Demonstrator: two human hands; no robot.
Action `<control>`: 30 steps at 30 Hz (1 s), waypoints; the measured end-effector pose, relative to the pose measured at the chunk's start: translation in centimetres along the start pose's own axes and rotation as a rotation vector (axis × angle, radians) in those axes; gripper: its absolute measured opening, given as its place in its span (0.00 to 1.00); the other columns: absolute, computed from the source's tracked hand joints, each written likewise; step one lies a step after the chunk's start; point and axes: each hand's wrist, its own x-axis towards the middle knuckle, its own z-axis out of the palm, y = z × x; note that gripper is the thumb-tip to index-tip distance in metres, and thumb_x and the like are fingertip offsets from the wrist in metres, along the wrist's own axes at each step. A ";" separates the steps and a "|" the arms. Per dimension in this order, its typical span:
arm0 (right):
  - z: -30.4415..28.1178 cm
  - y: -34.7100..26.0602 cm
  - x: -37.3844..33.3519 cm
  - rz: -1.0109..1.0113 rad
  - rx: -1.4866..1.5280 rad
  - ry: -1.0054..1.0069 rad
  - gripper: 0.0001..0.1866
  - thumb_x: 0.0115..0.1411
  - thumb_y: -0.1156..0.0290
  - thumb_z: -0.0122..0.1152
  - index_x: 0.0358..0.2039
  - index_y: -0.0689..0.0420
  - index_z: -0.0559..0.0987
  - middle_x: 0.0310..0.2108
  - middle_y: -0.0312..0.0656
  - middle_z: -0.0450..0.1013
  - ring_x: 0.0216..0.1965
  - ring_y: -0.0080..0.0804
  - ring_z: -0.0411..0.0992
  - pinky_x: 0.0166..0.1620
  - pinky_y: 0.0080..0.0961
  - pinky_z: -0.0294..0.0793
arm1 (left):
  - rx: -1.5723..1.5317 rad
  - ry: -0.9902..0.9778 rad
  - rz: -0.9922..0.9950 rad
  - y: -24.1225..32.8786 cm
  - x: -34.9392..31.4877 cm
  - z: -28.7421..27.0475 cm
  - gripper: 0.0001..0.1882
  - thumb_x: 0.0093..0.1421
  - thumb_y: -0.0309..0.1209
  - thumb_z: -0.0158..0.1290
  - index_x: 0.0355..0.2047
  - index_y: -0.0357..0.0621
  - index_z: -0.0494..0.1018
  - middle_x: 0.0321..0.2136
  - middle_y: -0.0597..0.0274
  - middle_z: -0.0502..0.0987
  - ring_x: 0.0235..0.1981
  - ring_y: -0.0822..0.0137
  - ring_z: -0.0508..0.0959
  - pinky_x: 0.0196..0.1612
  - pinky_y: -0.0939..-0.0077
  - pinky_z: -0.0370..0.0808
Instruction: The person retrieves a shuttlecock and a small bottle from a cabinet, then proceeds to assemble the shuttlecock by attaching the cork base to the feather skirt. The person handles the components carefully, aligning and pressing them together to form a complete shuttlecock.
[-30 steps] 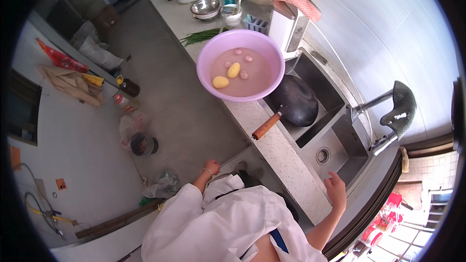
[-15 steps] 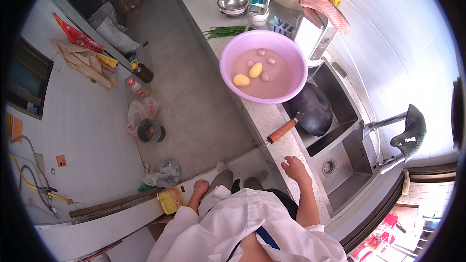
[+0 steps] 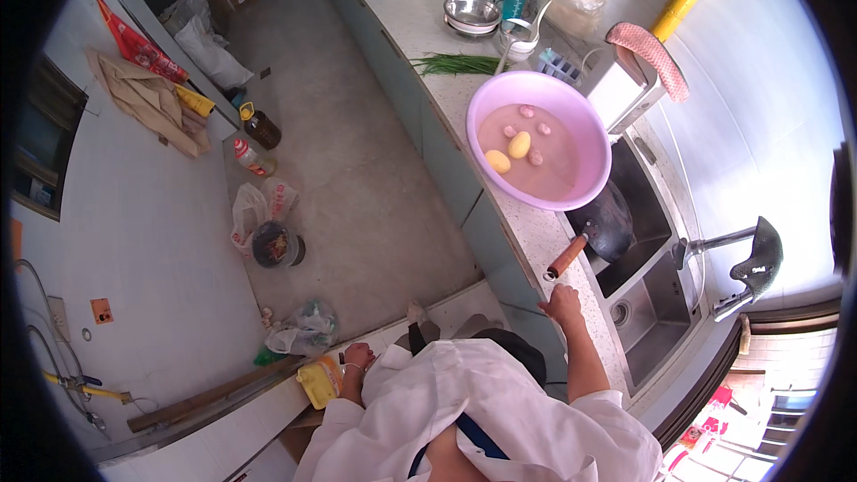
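As the sink (image 3: 652, 207) cradles the wok (image 3: 614, 228), its wooden handle (image 3: 568, 257) points toward my empty, half-spread right hand (image 3: 562, 303); left hand's (image 3: 359, 356) grip, I can't tell.

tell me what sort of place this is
Probably a home kitchen: it has a grey stainless steel double sink, a dark round metal wok with a brown wooden handle partly in one compartment, and a round lilac plastic basin holding yellow oval potato-like pieces in liquid.

Dark wok (image 3: 611, 227) (wooden handle (image 3: 567, 258) over counter (image 3: 539, 236)) lies in sink basin (image 3: 651, 236).
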 end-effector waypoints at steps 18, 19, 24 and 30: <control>0.8 -0.8 0.9 0.142 -0.054 -0.065 0.26 0.47 0.57 0.63 0.37 0.68 0.72 0.36 0.51 0.66 0.42 0.46 0.65 0.43 0.34 0.69 | 0.698 0.013 0.507 4.8 14.6 -3.1 0.11 0.48 0.36 0.47 0.25 0.44 0.75 0.31 0.50 0.76 0.33 0.51 0.75 0.39 0.62 0.72; 0.9 -0.7 0.9 0.143 -0.063 -0.077 0.26 0.47 0.58 0.63 0.37 0.68 0.71 0.36 0.51 0.66 0.42 0.46 0.65 0.43 0.34 0.69 | 0.659 0.029 0.452 5.7 16.1 -3.0 0.11 0.47 0.36 0.47 0.25 0.45 0.76 0.33 0.50 0.75 0.36 0.51 0.74 0.42 0.62 0.71; -1.7 -2.1 0.6 0.283 0.071 -0.118 0.26 0.44 0.61 0.67 0.37 0.66 0.70 0.36 0.50 0.65 0.43 0.44 0.64 0.43 0.34 0.69 | 1.337 -0.165 0.607 11.0 23.5 -2.6 0.12 0.48 0.37 0.48 0.26 0.46 0.76 0.32 0.50 0.76 0.36 0.53 0.75 0.40 0.62 0.72; 0.9 -1.7 1.5 0.375 0.101 -0.047 0.22 0.41 0.64 0.68 0.35 0.59 0.71 0.35 0.48 0.66 0.38 0.46 0.66 0.41 0.35 0.70 | 0.094 -0.132 0.086 23.0 26.1 1.7 0.09 0.54 0.30 0.48 0.32 0.40 0.73 0.22 0.58 0.75 0.20 0.67 0.75 0.23 0.73 0.73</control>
